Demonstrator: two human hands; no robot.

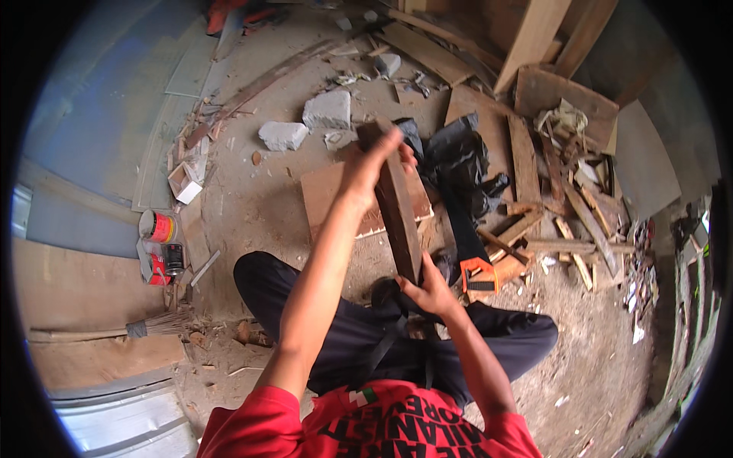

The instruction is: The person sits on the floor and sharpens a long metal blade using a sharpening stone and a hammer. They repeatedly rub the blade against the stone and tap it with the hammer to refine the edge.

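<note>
A dark brown wooden beam (396, 204) is held up in front of me, slanting from the upper left down toward my lap. Near its far end, my left hand (374, 164) is wrapped around it, slightly blurred. My right hand (431, 288) grips the near end, thumb on one side and fingers on the other. Beneath the beam a flat brown board (324, 200) lies on the floor. Just right of my right hand is a handsaw with an orange handle (479, 276), its dark blade pointing away from me.
Black plastic sheeting (458, 156) lies beyond the saw. Two grey concrete blocks (327, 111) sit farther off. Scrap wood (592, 217) is heaped on the right. Along the left wall are a paint can (157, 227), a small white box (184, 183) and a broom (160, 324).
</note>
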